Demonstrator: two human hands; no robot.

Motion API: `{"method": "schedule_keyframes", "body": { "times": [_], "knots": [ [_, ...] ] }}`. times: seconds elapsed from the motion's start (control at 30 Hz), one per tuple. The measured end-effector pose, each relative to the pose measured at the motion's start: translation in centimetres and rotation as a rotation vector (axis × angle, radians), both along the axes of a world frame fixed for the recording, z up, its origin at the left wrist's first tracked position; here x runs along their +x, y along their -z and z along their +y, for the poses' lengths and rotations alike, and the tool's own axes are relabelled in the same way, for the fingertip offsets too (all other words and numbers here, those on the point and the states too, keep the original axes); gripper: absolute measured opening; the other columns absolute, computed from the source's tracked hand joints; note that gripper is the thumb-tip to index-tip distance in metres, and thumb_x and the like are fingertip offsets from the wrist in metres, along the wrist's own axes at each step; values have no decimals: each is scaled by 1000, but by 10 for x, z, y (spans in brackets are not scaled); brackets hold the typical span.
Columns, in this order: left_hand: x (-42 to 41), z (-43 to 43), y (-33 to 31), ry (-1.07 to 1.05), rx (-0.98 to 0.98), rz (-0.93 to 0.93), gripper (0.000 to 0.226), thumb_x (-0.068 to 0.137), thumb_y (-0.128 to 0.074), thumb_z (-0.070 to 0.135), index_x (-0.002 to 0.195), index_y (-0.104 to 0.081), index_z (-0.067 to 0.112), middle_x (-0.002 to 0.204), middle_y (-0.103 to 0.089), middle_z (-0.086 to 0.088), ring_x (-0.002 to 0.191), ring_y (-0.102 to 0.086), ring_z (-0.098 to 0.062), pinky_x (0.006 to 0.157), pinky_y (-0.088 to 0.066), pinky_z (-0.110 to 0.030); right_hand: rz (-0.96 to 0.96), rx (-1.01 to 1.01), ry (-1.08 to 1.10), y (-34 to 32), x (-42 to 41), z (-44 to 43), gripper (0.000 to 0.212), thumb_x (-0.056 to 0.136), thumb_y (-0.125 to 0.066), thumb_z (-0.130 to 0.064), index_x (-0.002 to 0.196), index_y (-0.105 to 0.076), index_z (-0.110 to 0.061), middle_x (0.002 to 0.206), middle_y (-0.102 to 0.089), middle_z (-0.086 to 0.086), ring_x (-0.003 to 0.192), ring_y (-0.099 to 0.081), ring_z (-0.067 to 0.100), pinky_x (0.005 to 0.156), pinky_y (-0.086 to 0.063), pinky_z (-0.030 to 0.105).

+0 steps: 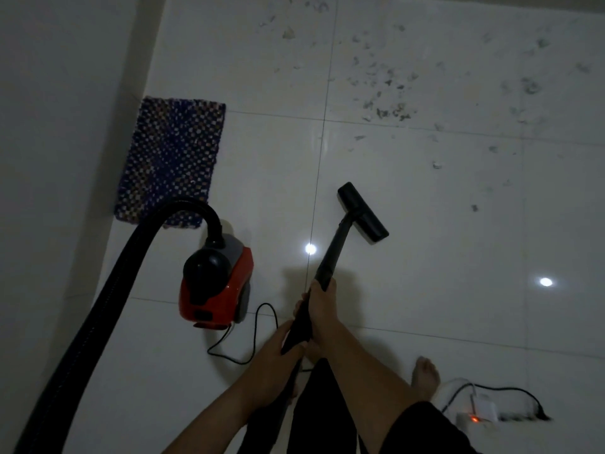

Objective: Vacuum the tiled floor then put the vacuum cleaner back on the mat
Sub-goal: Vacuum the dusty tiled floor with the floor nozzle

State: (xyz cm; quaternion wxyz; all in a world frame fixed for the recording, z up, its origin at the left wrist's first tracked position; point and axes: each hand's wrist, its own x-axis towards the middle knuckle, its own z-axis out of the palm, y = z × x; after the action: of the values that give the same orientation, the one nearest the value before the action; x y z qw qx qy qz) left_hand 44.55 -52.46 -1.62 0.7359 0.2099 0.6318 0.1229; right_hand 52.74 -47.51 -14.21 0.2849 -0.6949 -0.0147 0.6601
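**Black wand held in both hands over a white tiled floor**

Black and rigid, the plastic vacuum wand (330, 257) slants from the person's hands up to a flat rectangular black floor nozzle (362, 212), which rests on the glossy white tiled floor (425, 290) just right of a grout line. The right hand (322, 309) is wrapped around the wand higher up, fingers closed on it; the left hand (278, 347) grips the wand's lower end, fingers curled around it. A thick black ribbed hose (108, 290) arches from the lower left over to the top of the red and black canister vacuum cleaner (216, 283), which stands on the tiles just beside the near edge of a dark blue woven mat with pale specks (173, 152), not on it. The mat lies along the pale wall (59, 126). Grey scraps of debris (389, 109) are scattered over the far tiles, well apart from the nozzle. A thin black power cord (252, 339) loops behind the canister. A white power strip with an orange light (474, 419) lies at lower right, near a bare foot (425, 375).
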Motion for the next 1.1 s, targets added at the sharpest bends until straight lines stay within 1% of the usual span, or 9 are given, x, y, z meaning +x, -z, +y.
{"method": "schedule_keyframes", "body": {
  "times": [0.17, 0.53, 0.6, 0.63, 0.7, 0.73, 0.93, 1.03, 1.1],
  "knots": [
    [-1, -15, -5, 43, -110, 95, 26, 99, -45, 17, 116, -43, 36, 68, -48, -8, 37, -44, -8, 42, -38, -23, 20, -25, 36, -10, -4, -23, 41, 102, -39, -14, 142, -32, -19, 63, -44, 7, 40, -43, 14, 36, -42, 22],
    [2, -30, -4, 136, -130, 202, 46, 100, -43, 18, 142, -30, 29, 77, -55, -3, 39, -47, -3, 43, -39, -19, 73, -93, 35, -3, -4, -45, 40, 103, -39, -15, 141, -30, -23, 65, -45, 9, 38, -44, 15, 36, -43, 22],
    [6, -28, 0, 151, -126, 189, 46, 100, -43, 19, 142, -29, 30, 86, -60, -6, 51, -59, -10, 49, -48, -22, 50, -109, 31, 3, 1, -45, 40, 103, -39, -15, 141, -31, -21, 66, -45, 11, 40, -44, 17, 37, -43, 22],
    [9, -26, 2, 160, -110, 187, 45, 100, -42, 19, 142, -30, 29, 99, -63, -9, 70, -68, -22, 62, -56, -29, 34, -117, 25, 7, 3, -44, 39, 103, -39, -14, 140, -32, -21, 66, -45, 11, 40, -44, 17, 37, -43, 23],
    [14, -22, 7, 170, -82, 165, 43, 100, -42, 19, 141, -34, 28, 127, -56, -16, 113, -54, -45, 94, -48, -47, 18, -118, 17, 13, 9, -41, 40, 103, -39, -15, 142, -31, -21, 65, -45, 11, 41, -44, 17, 37, -43, 23],
    [16, -19, 11, 162, -75, 137, 42, 100, -42, 19, 140, -36, 28, 131, -52, -15, 120, -47, -47, 99, -42, -49, 11, -113, 10, 16, 13, -39, 42, 103, -39, -15, 143, -30, -21, 64, -45, 10, 42, -44, 18, 37, -42, 22],
    [30, 4, 37, 102, -84, 55, 51, 100, -42, 18, 146, -25, 33, 141, -40, -28, 107, -59, -45, 91, -50, -46, -87, -26, -58, 33, 37, -11, 47, 103, -38, -13, 148, -24, -15, 67, -47, 8, 49, -45, 16, 34, -42, 17],
    [33, 12, 54, 74, -52, 29, 52, 99, -44, 17, 143, -24, 34, 142, -40, -30, 124, -38, -53, 104, -34, -54, -70, -18, -71, 38, 41, 6, 50, 103, -39, -14, 150, -21, -20, 68, -48, 8, 50, -45, 16, 36, -43, 20],
    [35, 20, 64, 67, -9, 49, 50, 99, -46, 18, 143, -27, 31, 134, -51, -25, 116, -53, -46, 96, -46, -49, -67, -32, -102, 46, 39, 21, 50, 103, -40, -17, 149, -22, -23, 68, -49, 9, 49, -46, 17, 41, -44, 25]
  ]
}}
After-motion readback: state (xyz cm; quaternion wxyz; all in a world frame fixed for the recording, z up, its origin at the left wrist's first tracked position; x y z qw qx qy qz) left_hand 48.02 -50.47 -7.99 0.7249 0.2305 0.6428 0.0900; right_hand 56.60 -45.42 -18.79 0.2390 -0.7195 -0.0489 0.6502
